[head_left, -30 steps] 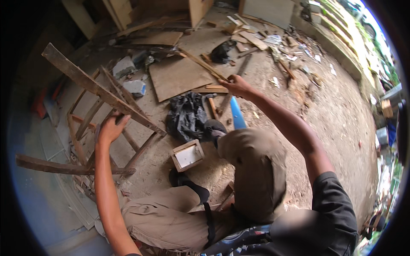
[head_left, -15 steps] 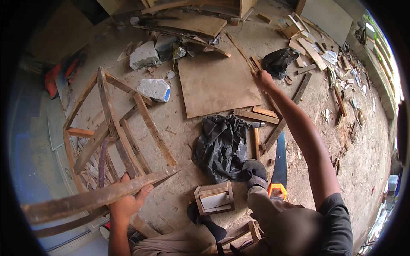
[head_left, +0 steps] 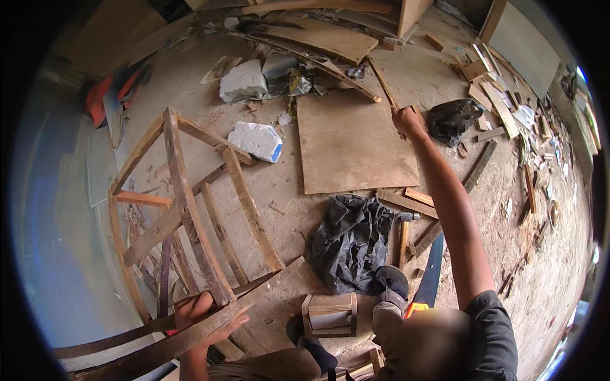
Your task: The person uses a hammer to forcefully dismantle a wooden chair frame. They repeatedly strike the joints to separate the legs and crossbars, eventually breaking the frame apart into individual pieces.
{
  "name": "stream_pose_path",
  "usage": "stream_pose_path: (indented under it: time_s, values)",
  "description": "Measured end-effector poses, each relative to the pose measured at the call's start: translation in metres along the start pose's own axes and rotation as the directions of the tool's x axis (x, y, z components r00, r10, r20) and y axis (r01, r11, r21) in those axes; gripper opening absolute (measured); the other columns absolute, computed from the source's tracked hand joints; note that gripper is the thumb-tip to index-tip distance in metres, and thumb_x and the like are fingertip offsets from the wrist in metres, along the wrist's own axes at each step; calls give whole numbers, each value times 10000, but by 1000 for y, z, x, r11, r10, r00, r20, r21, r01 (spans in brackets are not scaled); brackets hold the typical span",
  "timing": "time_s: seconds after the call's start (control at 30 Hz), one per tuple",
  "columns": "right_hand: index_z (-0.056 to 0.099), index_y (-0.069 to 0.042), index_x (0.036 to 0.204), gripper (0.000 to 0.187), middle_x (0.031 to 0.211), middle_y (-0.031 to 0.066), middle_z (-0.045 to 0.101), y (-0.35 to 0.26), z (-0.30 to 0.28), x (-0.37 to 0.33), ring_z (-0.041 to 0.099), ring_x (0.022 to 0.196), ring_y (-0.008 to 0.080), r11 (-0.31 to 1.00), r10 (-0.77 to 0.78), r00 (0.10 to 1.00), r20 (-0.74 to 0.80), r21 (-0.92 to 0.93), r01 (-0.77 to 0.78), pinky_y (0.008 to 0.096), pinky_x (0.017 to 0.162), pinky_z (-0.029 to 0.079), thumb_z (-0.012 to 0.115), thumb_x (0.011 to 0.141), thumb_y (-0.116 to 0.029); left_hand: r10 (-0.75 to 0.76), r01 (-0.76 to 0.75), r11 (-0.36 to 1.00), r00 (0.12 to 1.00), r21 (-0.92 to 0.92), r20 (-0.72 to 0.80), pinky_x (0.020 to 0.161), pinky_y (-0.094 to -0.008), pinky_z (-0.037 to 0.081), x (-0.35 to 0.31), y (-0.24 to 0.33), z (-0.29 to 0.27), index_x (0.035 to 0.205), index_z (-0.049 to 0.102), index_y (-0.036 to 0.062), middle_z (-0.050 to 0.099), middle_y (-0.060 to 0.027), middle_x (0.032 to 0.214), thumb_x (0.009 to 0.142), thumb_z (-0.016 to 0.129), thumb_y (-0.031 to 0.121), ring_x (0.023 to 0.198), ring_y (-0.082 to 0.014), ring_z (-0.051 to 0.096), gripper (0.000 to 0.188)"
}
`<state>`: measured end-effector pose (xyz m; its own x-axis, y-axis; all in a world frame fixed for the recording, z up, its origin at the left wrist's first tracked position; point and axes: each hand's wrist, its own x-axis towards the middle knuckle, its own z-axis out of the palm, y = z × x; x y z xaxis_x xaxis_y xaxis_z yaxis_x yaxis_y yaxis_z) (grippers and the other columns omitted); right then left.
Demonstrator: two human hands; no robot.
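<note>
My left hand [head_left: 202, 319] grips the near bars of a weathered wooden frame [head_left: 190, 216], fingers on one side of a bar and thumb on the other. The skeleton-like frame of nailed battens leans on the floor at the left. My right arm reaches far forward, and my right hand [head_left: 408, 122] is closed on a thin wooden strip [head_left: 383, 82] that slants up and away to the left. Beneath that hand lies a flat square plywood board [head_left: 356, 146]. Whether the strip continues below my fist is hidden by the hand and arm.
A black plastic bag [head_left: 352, 241], a hammer [head_left: 405, 236], a handsaw [head_left: 429, 273] and a small wooden box [head_left: 330, 315] lie near my feet. White blocks [head_left: 255, 141] stand beyond the frame. Another black bag [head_left: 454, 120] and scrap wood [head_left: 502, 108] litter the right side.
The whole view has shifted, so most things sit lower and farther right. The frame's near bar now slopes more steeply. Both hands keep their grips.
</note>
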<state>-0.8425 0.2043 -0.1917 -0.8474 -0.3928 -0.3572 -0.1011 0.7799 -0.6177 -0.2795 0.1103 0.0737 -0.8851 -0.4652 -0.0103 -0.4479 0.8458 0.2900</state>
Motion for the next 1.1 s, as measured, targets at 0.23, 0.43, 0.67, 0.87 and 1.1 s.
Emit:
stream_pose_path:
  time_s: [0.23, 0.43, 0.67, 0.87, 1.1]
  values:
    - [578, 92, 695, 615, 539, 162, 576, -18, -34, 13, 617, 483, 293, 992, -14, 994, 104, -123, 26, 431, 503, 475, 431, 961, -443, 44, -43, 999, 999, 12, -14, 480, -332, 454, -3, -1, 1, 716, 643, 81, 593, -59, 619, 592, 837, 399, 504, -229, 590, 392]
    - [597, 104, 720, 614, 589, 189, 610, 16, -41, 27, 662, 572, 314, 991, 8, 1000, -14, -130, -10, 421, 559, 508, 461, 946, -450, -18, 18, 1000, 1000, 6, 16, 471, -330, 456, 0, -1, -1, 708, 639, 84, 594, -57, 601, 586, 843, 387, 493, -224, 586, 386]
    - [620, 107, 793, 588, 651, 207, 638, 8, -45, 43, 655, 578, 332, 994, -21, 997, -79, -106, 12, 411, 549, 509, 490, 930, -450, 31, -32, 998, 999, -50, -16, 466, -316, 459, -3, -7, 3, 686, 611, 67, 597, -48, 595, 599, 833, 359, 479, -185, 589, 377]
    - [629, 73, 783, 593, 600, 172, 619, -2, -26, 60, 638, 520, 284, 997, 55, 998, 21, -63, -54, 392, 513, 502, 499, 919, -490, 54, -54, 999, 998, -9, 12, 494, -319, 473, -1, -9, 1, 712, 617, 66, 612, -52, 615, 585, 827, 396, 494, -199, 598, 411]
    - [652, 16, 863, 513, 613, 150, 625, 47, 1, 28, 654, 574, 252, 986, -166, 986, 7, -2, 166, 375, 584, 518, 544, 906, -483, 49, -51, 998, 998, 36, 34, 476, -323, 453, -11, -13, 2, 708, 614, 73, 593, -50, 607, 568, 823, 377, 488, -217, 575, 395]
